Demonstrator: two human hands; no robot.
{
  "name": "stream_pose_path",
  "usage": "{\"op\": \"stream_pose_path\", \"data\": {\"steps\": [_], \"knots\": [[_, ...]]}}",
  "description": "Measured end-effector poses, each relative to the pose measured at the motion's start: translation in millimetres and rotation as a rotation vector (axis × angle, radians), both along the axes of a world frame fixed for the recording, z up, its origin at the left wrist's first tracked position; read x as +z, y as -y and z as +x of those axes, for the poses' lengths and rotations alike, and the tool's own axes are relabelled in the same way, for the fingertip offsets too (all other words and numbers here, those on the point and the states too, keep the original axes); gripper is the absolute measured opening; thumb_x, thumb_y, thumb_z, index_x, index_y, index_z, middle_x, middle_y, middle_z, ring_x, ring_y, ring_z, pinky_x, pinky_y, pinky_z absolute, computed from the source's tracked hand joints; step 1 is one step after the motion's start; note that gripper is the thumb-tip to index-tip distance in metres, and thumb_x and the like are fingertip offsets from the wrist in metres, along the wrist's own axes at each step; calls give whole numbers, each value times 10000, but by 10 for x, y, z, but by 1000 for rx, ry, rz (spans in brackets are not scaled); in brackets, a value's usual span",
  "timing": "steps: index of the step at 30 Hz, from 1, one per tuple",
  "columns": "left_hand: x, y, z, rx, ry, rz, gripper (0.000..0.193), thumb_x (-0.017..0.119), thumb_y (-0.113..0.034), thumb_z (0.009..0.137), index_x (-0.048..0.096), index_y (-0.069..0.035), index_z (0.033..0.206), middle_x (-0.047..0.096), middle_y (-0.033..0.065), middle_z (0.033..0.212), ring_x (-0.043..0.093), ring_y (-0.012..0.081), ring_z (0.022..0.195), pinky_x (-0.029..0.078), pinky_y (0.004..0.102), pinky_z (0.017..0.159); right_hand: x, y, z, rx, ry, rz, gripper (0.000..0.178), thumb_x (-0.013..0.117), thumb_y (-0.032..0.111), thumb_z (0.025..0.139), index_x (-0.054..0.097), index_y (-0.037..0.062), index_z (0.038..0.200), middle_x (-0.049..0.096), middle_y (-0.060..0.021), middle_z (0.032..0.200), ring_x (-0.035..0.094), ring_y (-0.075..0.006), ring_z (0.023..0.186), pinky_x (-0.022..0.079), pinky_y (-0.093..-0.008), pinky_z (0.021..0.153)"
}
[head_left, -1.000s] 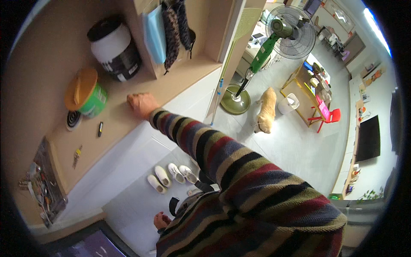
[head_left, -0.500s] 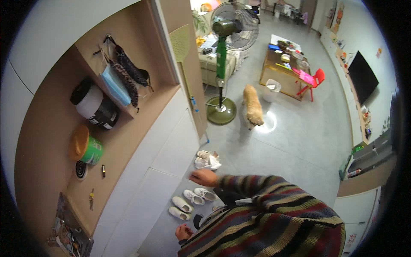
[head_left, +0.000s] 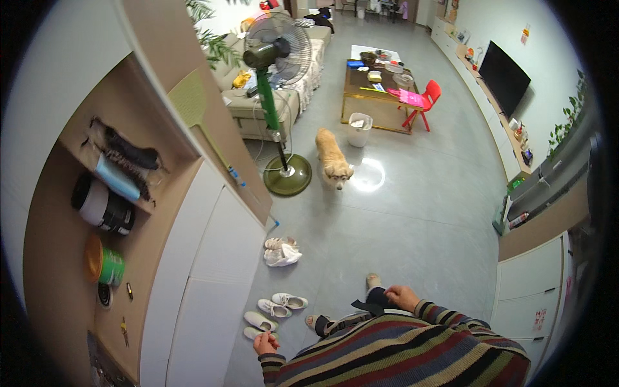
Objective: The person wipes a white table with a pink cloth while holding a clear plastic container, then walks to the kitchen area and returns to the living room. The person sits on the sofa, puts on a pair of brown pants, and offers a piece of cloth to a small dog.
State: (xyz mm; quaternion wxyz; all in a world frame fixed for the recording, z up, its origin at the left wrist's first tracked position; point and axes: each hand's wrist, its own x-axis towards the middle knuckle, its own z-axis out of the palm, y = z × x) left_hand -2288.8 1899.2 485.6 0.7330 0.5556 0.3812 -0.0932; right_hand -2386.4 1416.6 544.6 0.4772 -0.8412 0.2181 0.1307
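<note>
My left hand (head_left: 265,344) is low in the picture beside the slip-on shoes (head_left: 260,321), which stand on the floor beneath it. Its fingers are loosely bent and apart, and I see nothing in them. In front of my striped sweater (head_left: 412,351) is my right hand (head_left: 403,298), fingers relaxed and slightly curled, with no object visible in it. A black strap (head_left: 369,307) sticks out near that hand, apart from its fingers. White lace-up shoes (head_left: 289,300) stand just beyond the slip-ons. My sandalled foot (head_left: 373,280) shows past my right hand.
A light-brown dog (head_left: 331,157) stands ahead, between a green standing fan (head_left: 287,175) and a white bin (head_left: 359,131). Farther off are a low table (head_left: 371,106) and a red chair (head_left: 431,97). A white cabinet (head_left: 193,258) with a shelf niche lines the left; drawers (head_left: 530,293) stand right.
My right hand has moved right and down, away from the shoes. My left hand has shifted slightly left. The view has turned rightward, and the dog's head is now raised.
</note>
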Motion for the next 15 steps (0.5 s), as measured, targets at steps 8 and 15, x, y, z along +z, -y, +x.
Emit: {"op": "stream_pose_path", "data": {"steps": [8, 15], "knots": [[-281, 1693, 408, -379, -97, -54, 137, 616, -150, 904, 581, -24, 863, 576, 90, 641, 529, 193, 433, 459, 354, 393, 46, 1235, -304, -129, -72, 86, 260, 558, 236, 934, 679, 53, 1073, 713, -119, 885, 689, -244, 823, 523, -364, 732], [6, 3808, 734, -751, -147, 55, 139, 630, -134, 901, 601, -5, 862, 614, 93, 672, 561, 180, 473, 478, 323, 439, -311, 2869, -554, -374, 58, 28, 247, 549, 209, 952, 694, 29, 1040, 697, -68, 781, 651, -138, 700, 518, -304, 648]]}}
